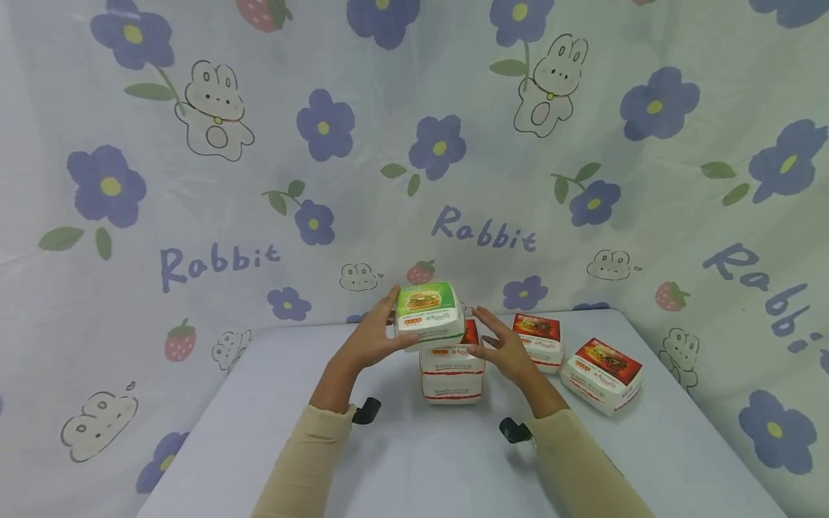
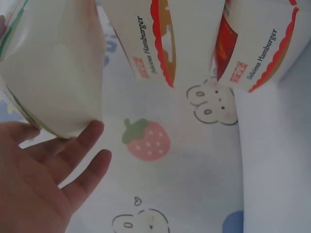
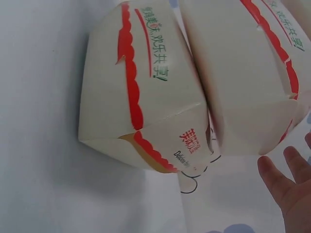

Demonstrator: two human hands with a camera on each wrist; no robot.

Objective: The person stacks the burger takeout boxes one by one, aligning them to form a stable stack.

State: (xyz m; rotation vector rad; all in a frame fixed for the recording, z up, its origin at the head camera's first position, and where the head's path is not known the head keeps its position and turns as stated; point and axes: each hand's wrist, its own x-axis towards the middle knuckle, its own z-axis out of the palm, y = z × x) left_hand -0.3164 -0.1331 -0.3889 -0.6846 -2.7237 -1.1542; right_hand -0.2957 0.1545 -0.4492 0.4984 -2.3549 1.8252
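Observation:
My left hand (image 1: pixel 365 339) holds a green-topped hamburger box (image 1: pixel 427 316), thumb along its front and fingers at its left side. The box is raised and slightly tilted, partly covering the stack behind it. That stack is two white boxes with red trim: an upper hamburger box (image 1: pixel 452 362) and a lower hamburger box (image 1: pixel 452 388) on the table. At the stack's right side is my right hand (image 1: pixel 509 350), fingers spread beside the upper box. In the right wrist view a small gap shows between those fingers (image 3: pixel 274 177) and the upper box (image 3: pixel 243 77).
To the right, two more red-topped boxes stand on the white table (image 1: pixel 285 432): one farther back (image 1: pixel 539 342), the other nearer (image 1: pixel 602 375) and turned at an angle. Behind the table hangs a curtain (image 1: pixel 376 180) printed with rabbits, flowers and strawberries.

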